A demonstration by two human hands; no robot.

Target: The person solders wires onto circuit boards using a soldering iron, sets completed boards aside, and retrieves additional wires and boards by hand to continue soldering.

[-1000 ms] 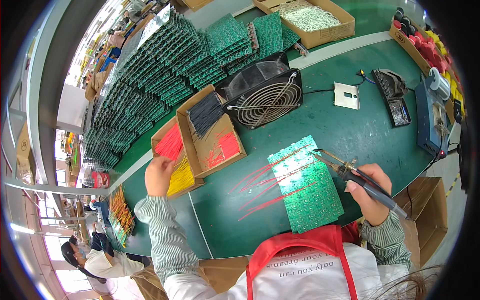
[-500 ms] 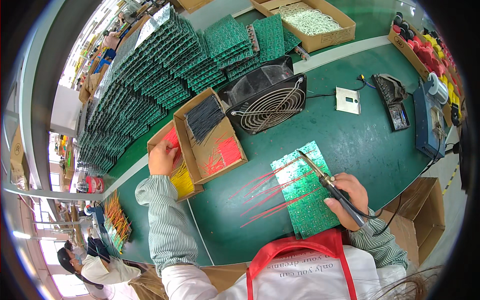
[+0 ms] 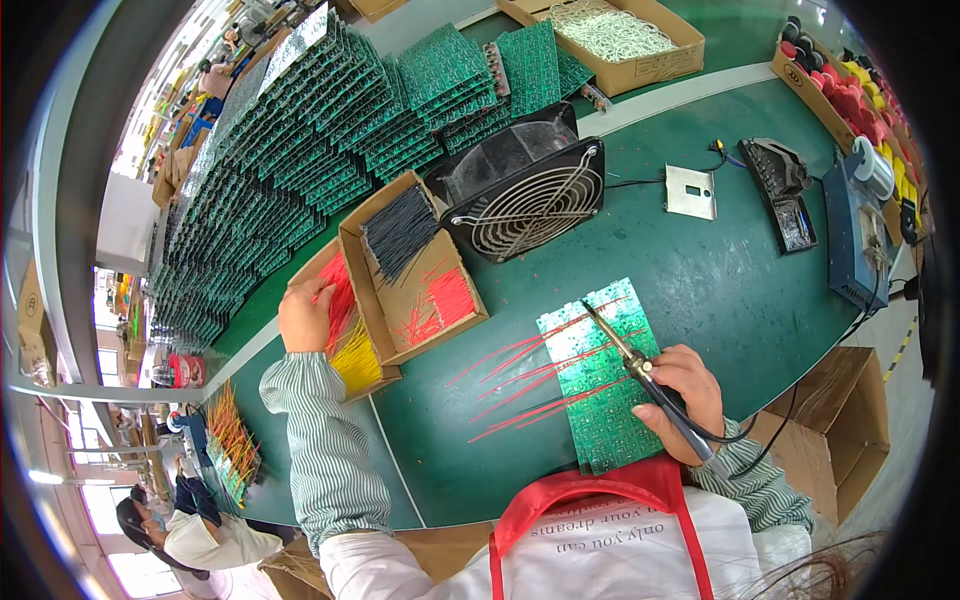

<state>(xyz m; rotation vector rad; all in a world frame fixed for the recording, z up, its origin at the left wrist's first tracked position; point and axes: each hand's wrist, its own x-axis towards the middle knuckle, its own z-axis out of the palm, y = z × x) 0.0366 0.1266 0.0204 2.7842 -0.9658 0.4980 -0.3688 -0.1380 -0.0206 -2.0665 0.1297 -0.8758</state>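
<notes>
My left hand (image 3: 303, 316) is at the left cardboard tray, its fingers pinched together beside the loose red wires (image 3: 341, 290). Whether a wire sits between the fingertips is hidden. My right hand (image 3: 686, 396) is wrapped around a soldering iron (image 3: 655, 385), whose tip points to the upper left over a green circuit board (image 3: 600, 375). Several red wires (image 3: 520, 385) run leftward from the board and lie across the green table. The iron's tip is close to the board's upper edge; contact cannot be made out.
Yellow wires (image 3: 356, 358) share the left tray; black wires (image 3: 399, 235) and short red ones fill the adjoining tray (image 3: 425, 350). A black fan (image 3: 530, 195) stands behind. Stacked circuit boards (image 3: 300, 130) rise at the far left. Right: a blue soldering station (image 3: 850, 235) and a cardboard box (image 3: 835, 430).
My left hand has drawn back slightly to the left among the red wires, uncovering more of them. The iron's tip has moved slightly left over the board. The whole view has shifted a little.
</notes>
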